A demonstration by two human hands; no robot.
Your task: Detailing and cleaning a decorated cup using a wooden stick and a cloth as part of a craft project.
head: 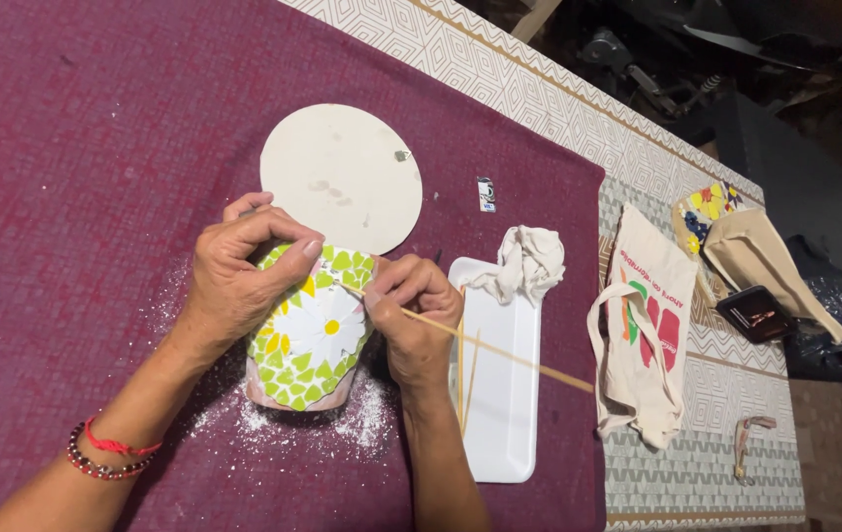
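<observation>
Your left hand clamps the pot covered in green, yellow and white mosaic tile with a daisy, fingers curled over its far rim; the pot lies tilted on the maroon cloth-covered surface, mid-scene, in white powder. Your right hand is closed in a pinch on a thin wooden stick, tip at the tile gaps. Risk: pressing hard could snap the stick or lever a tile loose; a slack hold lets the pot roll. Wrists are low, forearms coming from the near edge. A white rectangular tray sits just right, with a crumpled white rag at its far end and a round white disc beyond the pot.
</observation>
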